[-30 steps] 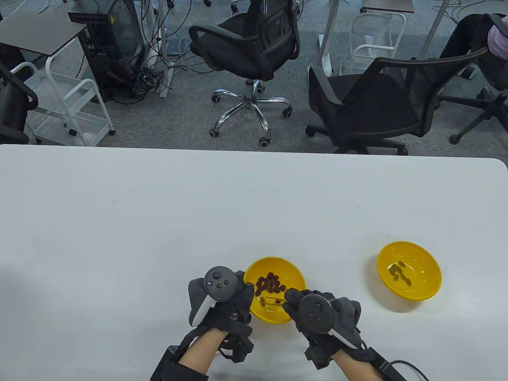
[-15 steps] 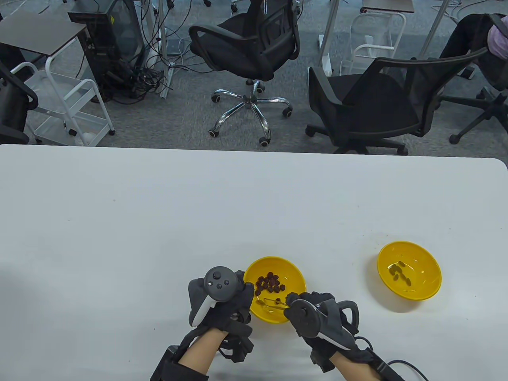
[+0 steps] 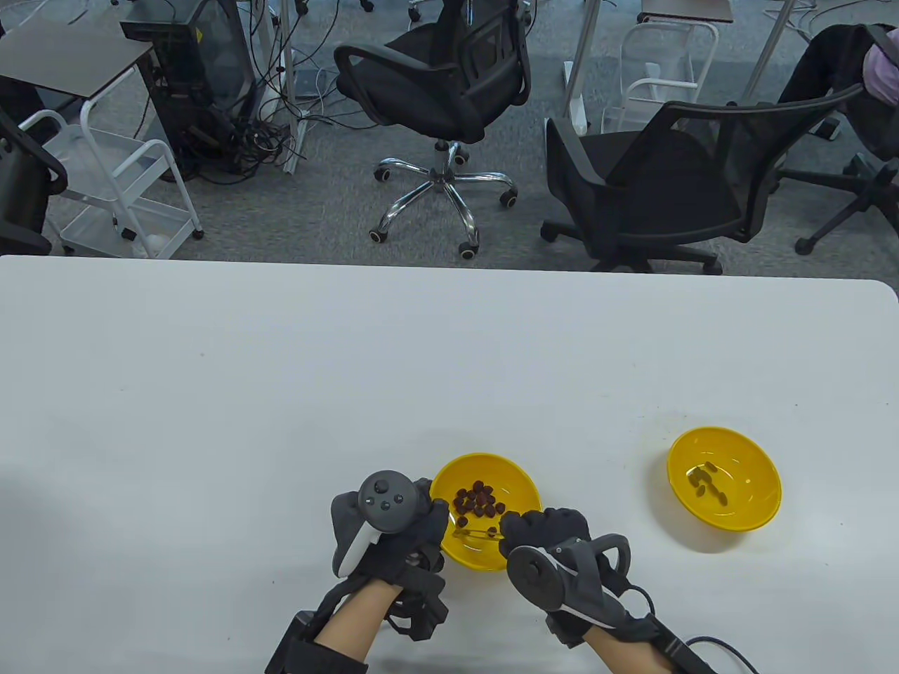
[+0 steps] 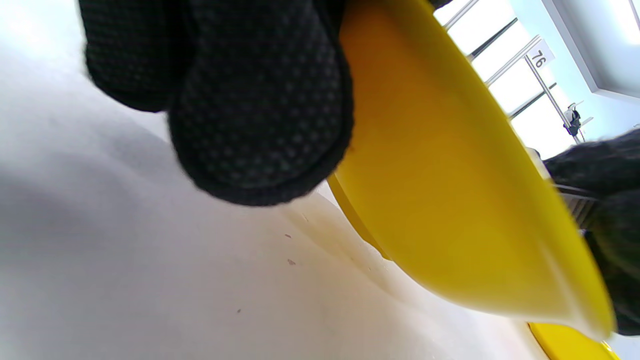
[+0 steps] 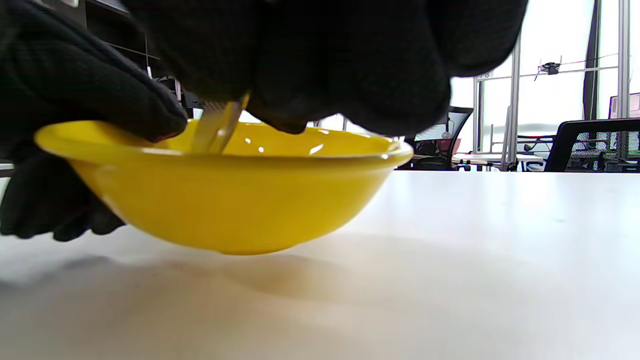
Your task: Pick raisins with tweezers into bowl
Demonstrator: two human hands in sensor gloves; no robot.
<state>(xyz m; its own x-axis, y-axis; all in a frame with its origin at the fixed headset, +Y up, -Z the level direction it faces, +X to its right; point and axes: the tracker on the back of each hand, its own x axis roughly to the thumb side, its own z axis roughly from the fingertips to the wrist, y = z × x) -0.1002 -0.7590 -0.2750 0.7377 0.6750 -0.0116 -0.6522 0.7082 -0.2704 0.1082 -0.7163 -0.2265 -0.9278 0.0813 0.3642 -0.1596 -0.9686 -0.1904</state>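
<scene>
A yellow bowl (image 3: 520, 488) near the table's front edge holds several dark raisins (image 3: 479, 499). My left hand (image 3: 393, 533) grips its left rim, thumb on the edge; in the left wrist view my fingers (image 4: 260, 100) press the bowl's outer wall (image 4: 450, 210). My right hand (image 3: 544, 537) holds metal tweezers (image 3: 477, 532) whose tips reach left into the bowl, just below the raisin pile. In the right wrist view the tweezers (image 5: 215, 127) dip behind the bowl's rim (image 5: 280, 150). A second yellow bowl (image 3: 755, 505) at the right holds a few raisins (image 3: 706, 483).
The white table (image 3: 351, 365) stretches far behind and to the left of the bowls. Office chairs (image 3: 653, 175) and a white cart (image 3: 119, 182) stand on the floor beyond the table's far edge.
My right hand has rolled so its tracker faces down toward me, and drawn slightly nearer. The tweezers stay inside the left bowl. My left hand keeps hold of the rim.
</scene>
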